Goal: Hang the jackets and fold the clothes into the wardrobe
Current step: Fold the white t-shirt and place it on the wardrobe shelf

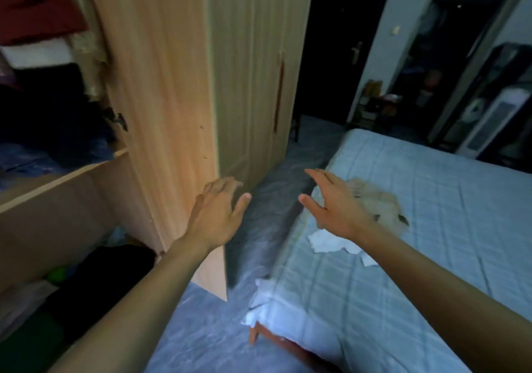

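Note:
Both arms reach forward between the wooden wardrobe [161,85] and the bed [431,228]. My left hand [214,214] hovers by the edge of the open wardrobe door, fingers apart, holding nothing. My right hand [331,203] is spread open above the bed's near edge, also holding nothing. Just beyond it a cream, fluffy garment [383,203] lies crumpled on the light blue cover. A white cloth [328,241] lies flat beneath my right wrist. Folded dark, red and white clothes [43,90] are stacked on the wardrobe shelves at the left.
A narrow strip of grey patterned floor [264,223] runs between wardrobe and bed. Dark clothes [100,280] fill the lower wardrobe compartment. The wardrobe's right door [259,70] is closed. A dark doorway and shelving stand at the back right.

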A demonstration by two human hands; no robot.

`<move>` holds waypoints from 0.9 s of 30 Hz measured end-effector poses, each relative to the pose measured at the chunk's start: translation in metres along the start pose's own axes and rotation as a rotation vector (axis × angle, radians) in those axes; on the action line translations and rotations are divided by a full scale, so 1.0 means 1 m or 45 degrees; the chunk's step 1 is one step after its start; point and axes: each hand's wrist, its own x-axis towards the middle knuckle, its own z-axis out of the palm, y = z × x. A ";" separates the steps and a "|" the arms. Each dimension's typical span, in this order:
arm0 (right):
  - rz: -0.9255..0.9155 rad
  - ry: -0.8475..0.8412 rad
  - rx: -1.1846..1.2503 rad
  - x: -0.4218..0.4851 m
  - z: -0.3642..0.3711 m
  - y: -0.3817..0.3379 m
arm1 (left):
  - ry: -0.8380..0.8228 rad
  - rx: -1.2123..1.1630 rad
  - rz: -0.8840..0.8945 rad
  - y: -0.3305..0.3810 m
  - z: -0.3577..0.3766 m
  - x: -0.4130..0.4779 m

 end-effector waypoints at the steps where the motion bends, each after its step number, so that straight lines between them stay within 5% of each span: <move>1: 0.027 0.011 0.002 -0.009 -0.009 0.018 | -0.017 0.011 0.037 0.017 0.010 0.005; 14: 0.381 0.162 0.071 -0.136 -0.129 0.257 | -0.265 0.009 0.267 0.254 0.155 0.040; 27: 0.624 0.257 0.079 -0.208 -0.153 0.380 | -0.445 -0.020 0.467 0.361 0.257 0.078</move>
